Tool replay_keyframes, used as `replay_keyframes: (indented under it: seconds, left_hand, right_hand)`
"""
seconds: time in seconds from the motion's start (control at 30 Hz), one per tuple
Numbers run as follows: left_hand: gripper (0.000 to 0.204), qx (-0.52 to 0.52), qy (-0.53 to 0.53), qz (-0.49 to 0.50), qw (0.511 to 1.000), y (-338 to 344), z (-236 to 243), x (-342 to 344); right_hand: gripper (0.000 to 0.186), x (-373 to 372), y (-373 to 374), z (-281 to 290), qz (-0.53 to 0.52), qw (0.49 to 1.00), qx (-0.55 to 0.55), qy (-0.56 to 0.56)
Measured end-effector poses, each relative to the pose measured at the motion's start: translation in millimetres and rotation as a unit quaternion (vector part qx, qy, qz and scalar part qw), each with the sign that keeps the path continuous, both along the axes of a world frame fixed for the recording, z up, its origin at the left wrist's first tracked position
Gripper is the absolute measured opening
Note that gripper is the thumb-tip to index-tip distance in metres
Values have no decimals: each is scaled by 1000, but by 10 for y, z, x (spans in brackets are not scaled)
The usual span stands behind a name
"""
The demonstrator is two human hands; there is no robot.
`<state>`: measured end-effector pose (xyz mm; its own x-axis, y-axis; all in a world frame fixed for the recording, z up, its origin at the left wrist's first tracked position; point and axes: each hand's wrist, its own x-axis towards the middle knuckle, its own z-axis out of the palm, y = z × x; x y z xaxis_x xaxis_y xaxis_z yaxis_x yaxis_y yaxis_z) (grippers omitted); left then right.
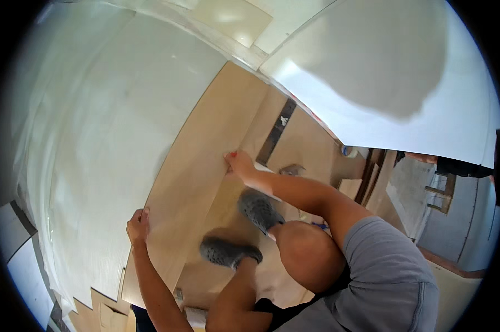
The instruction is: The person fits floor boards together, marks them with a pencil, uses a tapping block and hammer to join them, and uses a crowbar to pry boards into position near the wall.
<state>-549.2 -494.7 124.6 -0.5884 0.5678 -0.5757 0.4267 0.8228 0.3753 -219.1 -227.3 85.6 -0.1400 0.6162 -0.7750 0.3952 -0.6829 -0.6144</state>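
Note:
A long light wood-veneer plank (189, 166) lies diagonally beside a wide pale sheet (106, 110). My left hand (139, 226) grips its left edge, low in the view. My right hand (237, 164) is closed on its right edge farther up; a small red spot shows at the fingers, too small to name. A dark flat metal bar (273, 136) lies on the wood just beyond my right hand, and a small grey object (291, 169), unclear in kind, lies to its right.
My feet in grey clogs (258, 210) are on the wood floor. A white board (371, 66) spans the upper right, with a roll of tape (348, 151) below it. Wood strips (368, 182), a small wooden frame (440, 196) and part of another person (457, 166) are at the right.

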Motion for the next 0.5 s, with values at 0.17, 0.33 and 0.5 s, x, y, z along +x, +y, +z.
replay_keyframes:
  seconds: [0.17, 0.33, 0.5]
  left_hand:
    - [39, 56, -30, 2, 998, 41, -604, -169]
    - [41, 98, -64, 1, 993, 231, -744, -225]
    - [40, 81, -3, 1, 997, -151, -1027, -306]
  right_hand:
    - [36, 22, -48, -446, -10, 999, 42, 33]
    - [30, -14, 6, -500, 18, 997, 72, 32]
    - [30, -9, -99, -321, 53, 997, 18, 62]
